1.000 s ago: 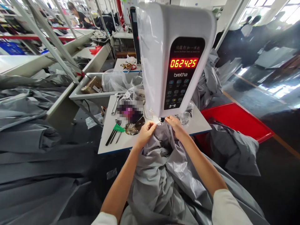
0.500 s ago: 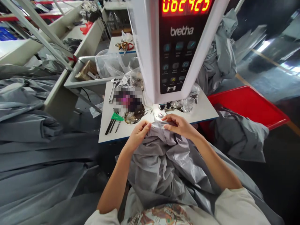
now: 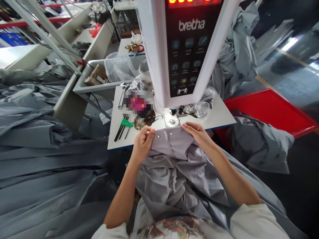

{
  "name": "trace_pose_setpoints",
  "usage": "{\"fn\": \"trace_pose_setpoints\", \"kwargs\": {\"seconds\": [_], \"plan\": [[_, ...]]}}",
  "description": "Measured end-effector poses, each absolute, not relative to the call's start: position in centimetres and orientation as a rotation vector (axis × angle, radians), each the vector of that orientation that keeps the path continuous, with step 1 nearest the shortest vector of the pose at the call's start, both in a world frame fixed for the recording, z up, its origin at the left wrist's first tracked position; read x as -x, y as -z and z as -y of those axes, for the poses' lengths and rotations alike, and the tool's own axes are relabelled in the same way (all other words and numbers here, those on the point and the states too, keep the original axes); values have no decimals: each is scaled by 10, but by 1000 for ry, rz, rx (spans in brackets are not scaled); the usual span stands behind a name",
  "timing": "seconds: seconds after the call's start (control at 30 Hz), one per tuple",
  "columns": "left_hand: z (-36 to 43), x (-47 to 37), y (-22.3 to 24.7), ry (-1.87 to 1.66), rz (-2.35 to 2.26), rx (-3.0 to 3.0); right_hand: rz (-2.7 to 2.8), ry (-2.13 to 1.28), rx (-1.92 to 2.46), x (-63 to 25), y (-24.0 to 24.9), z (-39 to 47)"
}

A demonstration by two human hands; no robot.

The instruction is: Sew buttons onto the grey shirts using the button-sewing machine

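A grey fabric sheet (image 3: 174, 146) is stretched between my two hands, its top edge level with the front of the machine table. My left hand (image 3: 144, 142) pinches the edge at the left, close to a small metal eyelet (image 3: 159, 136). At the right end, my right hand (image 3: 196, 133) grips the same edge between thumb and fingers. A small white spot (image 3: 170, 133), perhaps a hole, shows between them. Just beyond the edge sits the round die (image 3: 172, 121) of the eyelet machine (image 3: 185, 66), under its press head. The rest of the sheet hangs in folds over my lap.
On the white table (image 3: 219, 116) lie hex keys in a green holder (image 3: 126, 123), a wrench (image 3: 121, 96) and bags of metal parts (image 3: 203, 109). A red bin (image 3: 274, 111) stands right; heaped grey fabric (image 3: 30, 132) lies left.
My hands have moved apart, drawing the fabric edge taut and flat. The edge has come back from the die, and the eyelet and white spot now show clearly.
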State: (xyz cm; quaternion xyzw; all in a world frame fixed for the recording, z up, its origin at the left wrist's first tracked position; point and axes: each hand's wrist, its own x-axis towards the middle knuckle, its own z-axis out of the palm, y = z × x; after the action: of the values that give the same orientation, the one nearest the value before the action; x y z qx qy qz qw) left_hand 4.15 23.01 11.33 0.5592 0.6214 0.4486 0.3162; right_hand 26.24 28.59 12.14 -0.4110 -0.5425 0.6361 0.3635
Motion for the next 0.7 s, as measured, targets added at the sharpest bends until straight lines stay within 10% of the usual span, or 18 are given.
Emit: {"fn": "trace_pose_setpoints", "kwargs": {"seconds": [0.37,0.7], "plan": [[-246,-44,-116,-948,-1364,-1670,1421,-1697,1012,-242,-120,-284],[-281,-62,-71,-979,-1338,-1489,2063,-490,1245,-308,-137,-342]]}}
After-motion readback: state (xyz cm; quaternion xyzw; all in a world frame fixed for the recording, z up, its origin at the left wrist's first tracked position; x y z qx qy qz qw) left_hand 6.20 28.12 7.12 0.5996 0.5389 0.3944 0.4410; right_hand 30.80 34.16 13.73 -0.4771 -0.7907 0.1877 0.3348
